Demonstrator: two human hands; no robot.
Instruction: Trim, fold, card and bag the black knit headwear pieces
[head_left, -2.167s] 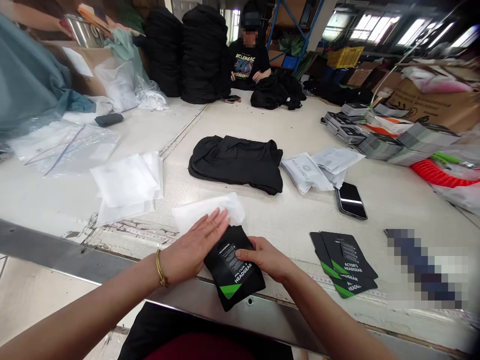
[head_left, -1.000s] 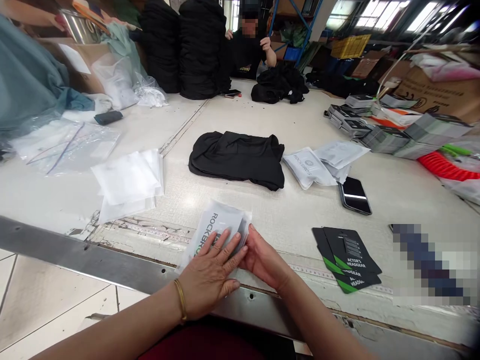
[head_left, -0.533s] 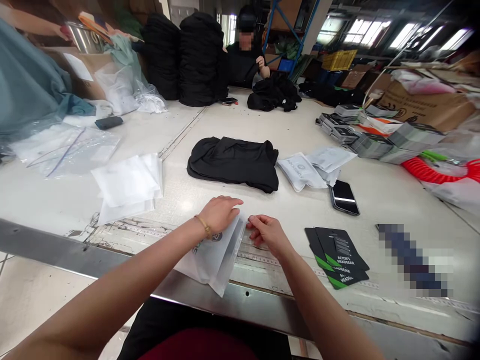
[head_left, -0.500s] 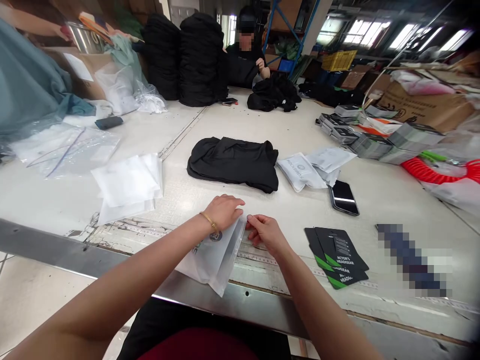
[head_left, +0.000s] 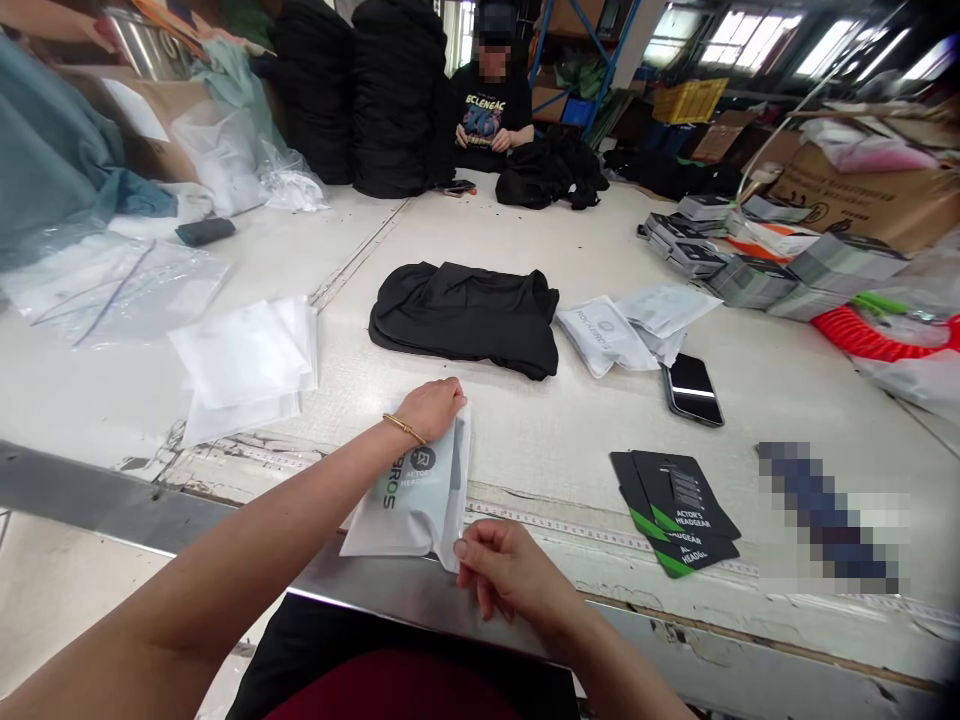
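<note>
A frosted white pouch (head_left: 414,497) printed with a logo lies at the table's near edge. My left hand (head_left: 433,407), with a gold bangle on the wrist, grips the pouch's far end with curled fingers. My right hand (head_left: 504,572) pinches the pouch's near right corner by the metal table rim. A small pile of black and green headgear cards (head_left: 679,510) lies to the right of my hands. A folded black garment (head_left: 466,318) lies beyond the pouch in the middle of the table.
A stack of blank white pouches (head_left: 244,365) lies to the left, printed pouches (head_left: 630,328) and a phone (head_left: 692,388) to the right. Boxed stacks (head_left: 757,275) line the far right. A person (head_left: 491,105) sits at the far end beside tall black fabric stacks (head_left: 390,95).
My right hand slid from the pouch's far end down along its right side to the near corner. My left hand stayed on the far end. The person opposite lowered their hands.
</note>
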